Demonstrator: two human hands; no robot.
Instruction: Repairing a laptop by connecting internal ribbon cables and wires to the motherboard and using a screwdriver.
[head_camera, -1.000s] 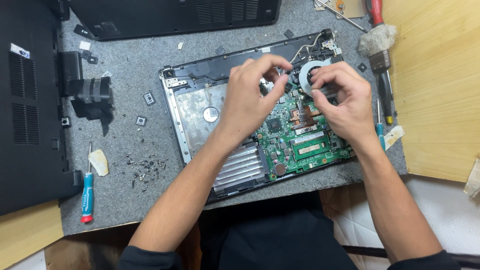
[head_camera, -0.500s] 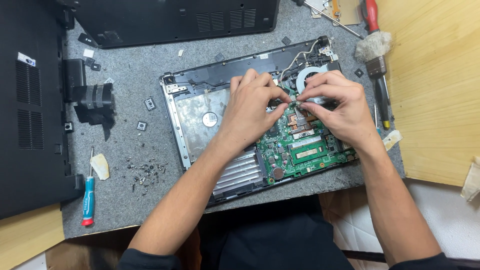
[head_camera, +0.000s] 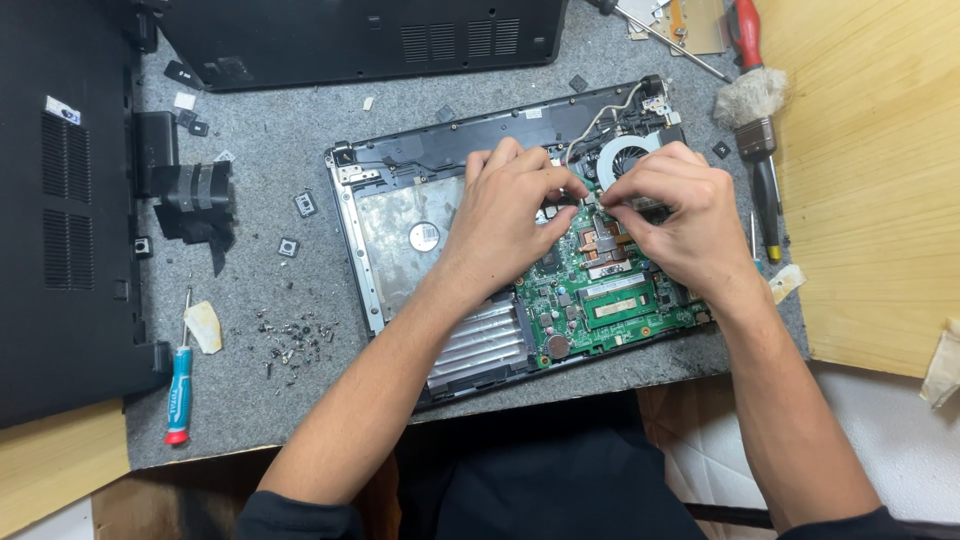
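Green motherboard (head_camera: 600, 300), hands (head_camera: 590, 200) crowding fan (head_camera: 622, 158)

Blue-handled screwdriver (head_camera: 179, 392) near loose screws (head_camera: 296, 340); brush (head_camera: 752, 108) on mat's right; black covers (head_camera: 60, 210) left.

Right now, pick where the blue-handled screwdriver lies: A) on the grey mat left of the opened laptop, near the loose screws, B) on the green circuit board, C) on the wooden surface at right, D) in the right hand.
A: the blue-handled screwdriver lies on the grey mat, left of the opened laptop and beside the loose screws, away from both hands.
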